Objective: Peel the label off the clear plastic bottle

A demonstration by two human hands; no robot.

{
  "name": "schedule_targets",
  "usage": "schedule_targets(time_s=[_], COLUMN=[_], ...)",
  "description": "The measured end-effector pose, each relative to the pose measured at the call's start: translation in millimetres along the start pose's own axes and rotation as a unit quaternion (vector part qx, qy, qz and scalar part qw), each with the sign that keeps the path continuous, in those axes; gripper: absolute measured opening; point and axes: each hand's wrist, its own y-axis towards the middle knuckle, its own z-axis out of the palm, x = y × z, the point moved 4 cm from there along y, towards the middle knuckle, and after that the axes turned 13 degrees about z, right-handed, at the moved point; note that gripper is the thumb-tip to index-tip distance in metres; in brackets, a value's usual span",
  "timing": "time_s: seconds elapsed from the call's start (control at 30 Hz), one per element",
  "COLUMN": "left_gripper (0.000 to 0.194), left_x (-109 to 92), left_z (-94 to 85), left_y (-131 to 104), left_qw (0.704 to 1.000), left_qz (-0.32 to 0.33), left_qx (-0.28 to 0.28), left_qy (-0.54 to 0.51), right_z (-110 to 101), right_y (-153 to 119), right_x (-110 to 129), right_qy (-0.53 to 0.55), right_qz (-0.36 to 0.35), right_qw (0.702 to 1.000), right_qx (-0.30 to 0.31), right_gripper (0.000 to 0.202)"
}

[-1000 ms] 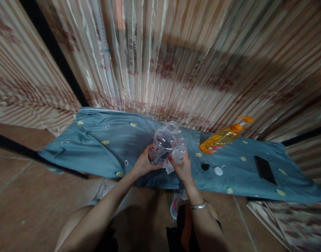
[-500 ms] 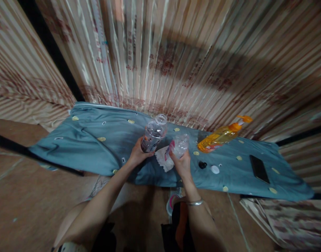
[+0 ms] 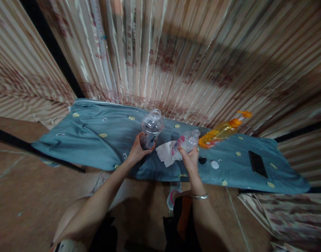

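My left hand (image 3: 138, 149) is wrapped round the lower part of a clear plastic bottle (image 3: 152, 127), which stands near upright with its mouth uncapped. In my right hand (image 3: 190, 159) is a smaller clear bottle (image 3: 190, 139) with a pink-marked label, tilted to the right and also without a cap. A white scalloped cloth or tissue (image 3: 164, 154) lies between the two hands, partly beneath the smaller bottle. Just right of my right hand are a small black cap-like piece (image 3: 202, 160) and a white round cap (image 3: 214, 165).
An orange pump bottle (image 3: 220, 134) leans beyond the smaller bottle. A dark phone (image 3: 258, 163) lies at the right on the teal cloth-covered surface (image 3: 110, 119). Pleated curtains (image 3: 160, 56) hang behind, with black metal bars (image 3: 51, 49) at the sides.
My right hand has moved right with the smaller bottle, tilting it further and uncovering more of the white cloth. The larger bottle has shifted slightly left in my left hand.
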Motion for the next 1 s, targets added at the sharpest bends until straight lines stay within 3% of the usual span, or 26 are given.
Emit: schedule_targets(time_s=[0.07,0.2,0.23,0.3,0.33,0.47,0.6,0.7,0.9,0.97,1.0], left_gripper=[0.051,0.093,0.086,0.051,0.043,0.032,0.03,0.068,0.111,0.11,0.094], left_x=[1,8,10,11,10,-8,-36,-49,-46,-44,-42], left_z=[-0.4,-12.5,-19.2,-34.9,-42.3,-53.8,-29.1,2.1,62.7,77.5,83.3], left_y=[-2,-10,-13,-18,-21,-38,-55,-58,-36,-27,-24], left_qw=[1.0,1.0,1.0,0.999,0.999,0.995,0.987,0.982,0.979,0.979,0.979], left_qz=[0.006,0.007,0.005,0.004,0.006,0.025,0.051,0.07,0.088,0.095,0.098], left_qx=[-0.001,-0.005,-0.007,0.0,0.011,0.093,0.14,0.143,0.144,0.139,0.135], left_qy=[0.003,0.018,0.025,0.033,0.032,-0.002,-0.063,-0.098,-0.116,-0.116,-0.113], right_z=[3,13,15,18,20,27,30,31,30,30,29], right_y=[-1,-3,-3,-1,-1,2,0,-3,-5,-6,-7], right_x=[2,4,4,4,3,-3,-4,-1,3,2,2], right_qy=[0.014,0.025,0.025,0.025,0.023,0.01,0.003,0.011,0.015,0.009,0.002], right_qz=[0.003,0.012,0.011,0.009,0.01,0.02,0.015,0.009,0.029,0.03,0.028], right_qw=[1.0,0.999,0.999,0.999,0.998,0.995,0.991,0.986,0.976,0.974,0.974], right_qx=[0.013,0.033,0.037,0.047,0.054,0.098,0.134,0.165,0.213,0.223,0.227], right_gripper=[0.075,0.072,0.071,0.069,0.069,0.068,0.069,0.071,0.08,0.085,0.087])
